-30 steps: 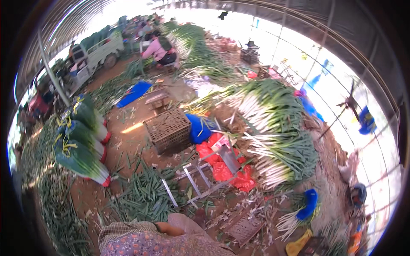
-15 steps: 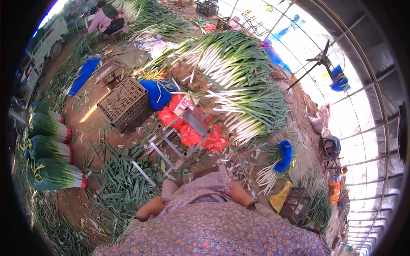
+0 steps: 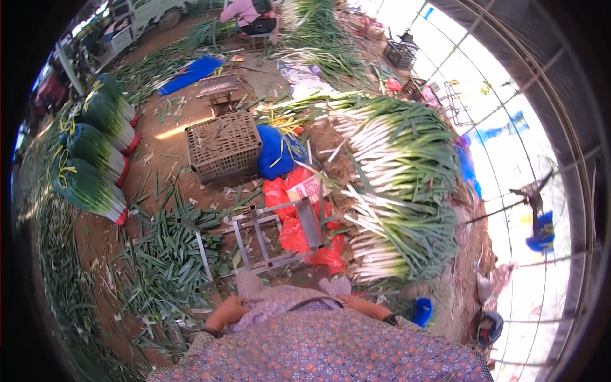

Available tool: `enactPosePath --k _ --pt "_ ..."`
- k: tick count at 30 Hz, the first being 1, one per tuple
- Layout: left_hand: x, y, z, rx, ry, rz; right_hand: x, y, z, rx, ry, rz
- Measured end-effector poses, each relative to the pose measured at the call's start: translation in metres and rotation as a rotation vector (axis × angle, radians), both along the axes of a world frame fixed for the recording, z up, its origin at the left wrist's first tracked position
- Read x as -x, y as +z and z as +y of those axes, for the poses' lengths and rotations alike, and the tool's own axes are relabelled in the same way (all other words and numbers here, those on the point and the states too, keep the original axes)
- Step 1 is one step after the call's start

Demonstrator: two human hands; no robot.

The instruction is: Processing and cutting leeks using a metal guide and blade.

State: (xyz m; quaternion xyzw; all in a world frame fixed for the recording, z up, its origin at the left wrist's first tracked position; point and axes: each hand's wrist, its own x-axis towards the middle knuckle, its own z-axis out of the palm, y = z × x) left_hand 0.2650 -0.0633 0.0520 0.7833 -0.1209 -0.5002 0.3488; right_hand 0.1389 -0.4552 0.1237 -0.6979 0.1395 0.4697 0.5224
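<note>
**Left hand and right hand hold up a floral apron**

Nearest, the apron spreads across the lower edge and bunches between the hands, over the front of the body. Each hand is closed on one side of it, fingers curled into the fabric; some fingertips are lost in the folds, so how tightly they grip cannot be told. Holding both sides probably keeps the loose cloth gathered and off the floor.

Just beyond lies a metal frame, its left end among cut green leaves, its right end beside red plastic bags. A flat metal plate rises at that end, perhaps as a rest or stop.

To the right, long green-and-white stalks lie with white ends toward the frame, likely so that they can be taken from that side. Past the bags, a blue bundle touches a brown crate whose upturned base carries scraps, apparently serving as a surface.

At left, three tied leek bundles lean side by side, perhaps grouped to save space. Farther off are a blue sheet and a seated person in pink.
</note>
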Motion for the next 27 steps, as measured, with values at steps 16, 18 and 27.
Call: enactPosePath --k 16,18,27 --pt "0.053 -0.148 -0.066 0.0 0.399 0.484 -0.17 -0.205 -0.125 -0.404 -0.246 0.24" --pt "0.032 -0.221 -0.099 0.008 0.295 0.253 -0.209 -0.255 -0.121 -0.562 -0.472 0.077" --pt "0.223 -0.425 -0.163 -0.076 -0.059 0.445 -0.149 -0.405 -0.05 -0.7 -0.842 -0.067"
